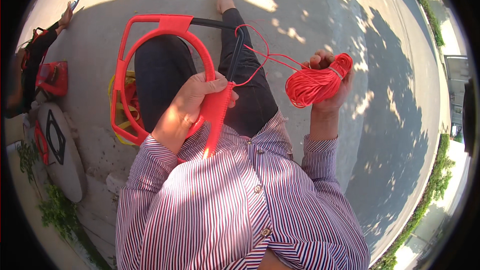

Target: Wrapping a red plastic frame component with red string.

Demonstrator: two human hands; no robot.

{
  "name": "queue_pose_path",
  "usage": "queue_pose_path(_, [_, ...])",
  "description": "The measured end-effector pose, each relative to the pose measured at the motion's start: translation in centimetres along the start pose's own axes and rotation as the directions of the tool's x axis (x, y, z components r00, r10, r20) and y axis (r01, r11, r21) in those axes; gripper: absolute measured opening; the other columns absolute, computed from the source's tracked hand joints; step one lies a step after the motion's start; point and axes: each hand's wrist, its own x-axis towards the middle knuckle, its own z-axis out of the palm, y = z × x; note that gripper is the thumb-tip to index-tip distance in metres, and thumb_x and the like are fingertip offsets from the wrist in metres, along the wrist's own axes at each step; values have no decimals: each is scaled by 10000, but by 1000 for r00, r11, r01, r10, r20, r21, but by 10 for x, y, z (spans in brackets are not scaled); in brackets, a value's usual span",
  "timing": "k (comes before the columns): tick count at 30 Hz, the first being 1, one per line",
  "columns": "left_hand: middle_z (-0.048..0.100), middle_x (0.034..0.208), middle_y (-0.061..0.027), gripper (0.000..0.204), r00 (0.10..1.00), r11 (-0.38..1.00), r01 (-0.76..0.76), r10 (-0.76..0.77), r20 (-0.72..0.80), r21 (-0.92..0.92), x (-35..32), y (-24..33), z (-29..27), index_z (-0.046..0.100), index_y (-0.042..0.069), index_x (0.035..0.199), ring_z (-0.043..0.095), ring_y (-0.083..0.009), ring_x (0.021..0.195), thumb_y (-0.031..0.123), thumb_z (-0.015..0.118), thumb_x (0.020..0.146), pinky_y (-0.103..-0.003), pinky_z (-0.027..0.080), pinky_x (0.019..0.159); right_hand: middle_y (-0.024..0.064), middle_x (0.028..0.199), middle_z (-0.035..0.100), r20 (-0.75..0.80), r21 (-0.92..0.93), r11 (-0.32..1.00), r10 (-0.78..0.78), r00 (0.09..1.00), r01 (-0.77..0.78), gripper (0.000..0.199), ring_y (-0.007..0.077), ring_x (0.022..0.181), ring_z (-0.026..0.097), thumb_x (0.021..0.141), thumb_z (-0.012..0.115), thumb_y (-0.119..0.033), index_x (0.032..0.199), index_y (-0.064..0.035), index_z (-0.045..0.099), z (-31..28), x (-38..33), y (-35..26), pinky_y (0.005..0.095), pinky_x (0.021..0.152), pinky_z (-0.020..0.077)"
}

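Striped shirt (240,205), nearest: yours. Left hand (192,102): fingers closed round the red frame (150,60), which rests across your lap, so the woven part stays steady. Cord (265,57): runs from frame to ball. Right hand (327,87): fingers wrapped round the cord ball (315,82), held clear to feed slack.

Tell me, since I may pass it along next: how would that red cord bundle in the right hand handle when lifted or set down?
The red cord bundle probably feels soft and light: the right hand holds it up alone. A band wraps it, so it likely keeps its shape. Its loose strand runs to the red frame, so pulling away would likely tug there.
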Motion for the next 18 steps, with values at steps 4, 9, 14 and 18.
queue_pose_path(4, [683, 854, -210, 180, 997, 1000, -30, 29, -70, -2, 3, 4, -4, 577, -10, 957, 703, -265, 729, 152, 644, 920, -347, 609, 653, 108, 724, 620, 574, -106, 990, 138, 807, -94, 426, 214, 579, 607, 1024, 335, -479, 1022, -61, 417, -7, -41, -75, 402, 712, 500])
queue_pose_path(9, [683, 844, -202, 212, 994, 999, -50, 52, -100, 19, -2, 7, -4, 581, -25, 973, 700, -254, 714, 160, 661, 908, -325, 605, 655, 95, 714, 581, 389, -162, 969, -111, 914, 187, 437, 189, 581, 547, 1004, 446, -466, 1054, -31, 448, -10, -69, -118, 358, 583, 491])
queue_pose_path(14, [674, 847, -191, 181, 999, 999, -35, 36, -35, 34, 2, 6, 1, 581, -18, 958, 698, -246, 739, 126, 667, 891, -321, 604, 668, 224, 1075, 641, 98, -566, 821, -31, 995, 81, 313, 195, 739, 613, 797, 624, -96, 1083, -6, 531, -33, -32, -12, 322, 644, 538])
queue_pose_path(18, [675, 853, -182, 175, 999, 999, -13, 14, -37, 30, 1, 3, 2, 580, -1, 979, 695, -243, 742, 121, 669, 889, -322, 601, 675, 204, 1134, 632, 213, -663, 749, 198, 957, -7, 331, 158, 842, 667, 789, 689, -39, 1071, -4, 518, -16, -18, 77, 316, 714, 553])
